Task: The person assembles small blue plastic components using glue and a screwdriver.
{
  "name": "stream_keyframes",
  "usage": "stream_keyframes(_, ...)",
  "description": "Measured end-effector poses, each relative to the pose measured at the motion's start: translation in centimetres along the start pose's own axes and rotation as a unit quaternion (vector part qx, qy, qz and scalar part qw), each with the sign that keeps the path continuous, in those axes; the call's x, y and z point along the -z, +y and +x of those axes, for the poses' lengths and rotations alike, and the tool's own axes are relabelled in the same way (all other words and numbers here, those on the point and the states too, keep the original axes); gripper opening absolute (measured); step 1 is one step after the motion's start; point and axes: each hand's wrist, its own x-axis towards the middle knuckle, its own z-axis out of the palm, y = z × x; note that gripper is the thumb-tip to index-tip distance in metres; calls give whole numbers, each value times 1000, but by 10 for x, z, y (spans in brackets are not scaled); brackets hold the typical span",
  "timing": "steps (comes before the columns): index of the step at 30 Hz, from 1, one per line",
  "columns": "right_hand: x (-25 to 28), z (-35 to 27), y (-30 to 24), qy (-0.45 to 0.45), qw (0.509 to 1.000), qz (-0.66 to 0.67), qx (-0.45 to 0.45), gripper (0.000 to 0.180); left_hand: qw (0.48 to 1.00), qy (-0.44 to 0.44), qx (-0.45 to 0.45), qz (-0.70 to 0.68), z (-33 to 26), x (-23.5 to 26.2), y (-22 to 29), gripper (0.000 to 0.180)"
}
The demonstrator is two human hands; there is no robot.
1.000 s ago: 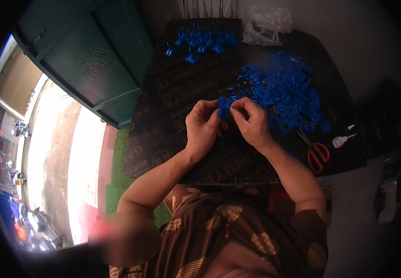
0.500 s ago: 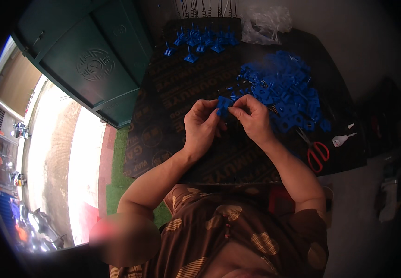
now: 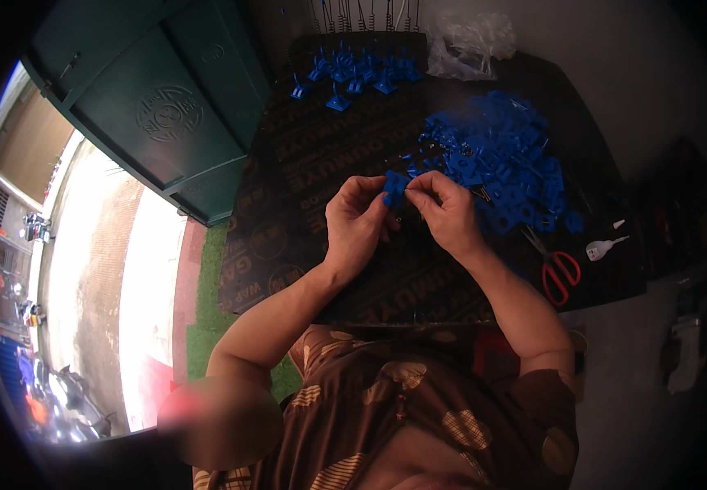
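Handwork, seemingly partway: pinching a blue piece [image 3: 395, 184] in left hand [image 3: 355, 224], holding fingers of right hand [image 3: 449, 214] narrow at its three o'clock edge, grip impossible to tell. From there, showing spiked blue pieces [image 3: 338, 103] at eleven o'clock, apparently done; leaving a loose blue heap [image 3: 504, 163] toward two o'clock.

The left hand [image 3: 353, 224] hides part of the blue piece [image 3: 395, 186] from me, and 1 round patch [image 3: 220, 423] is blurred.
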Motion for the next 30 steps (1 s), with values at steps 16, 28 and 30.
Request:
stream_keyframes(16, 3, 5, -3, -65, 979, 154, -116, 16, 1000, -20, 22, -7, -1, 1, 7, 20)
stream_keyframes(28, 3, 4, 3, -76, 980, 146, -109, 14, 998, -38, 40, 24, 4, 5, 10, 18)
stream_keyframes(30, 2, 4, -1, -74, 983, 135, -96, 14, 999, -34, 27, 18, 4, 6, 9, 17)
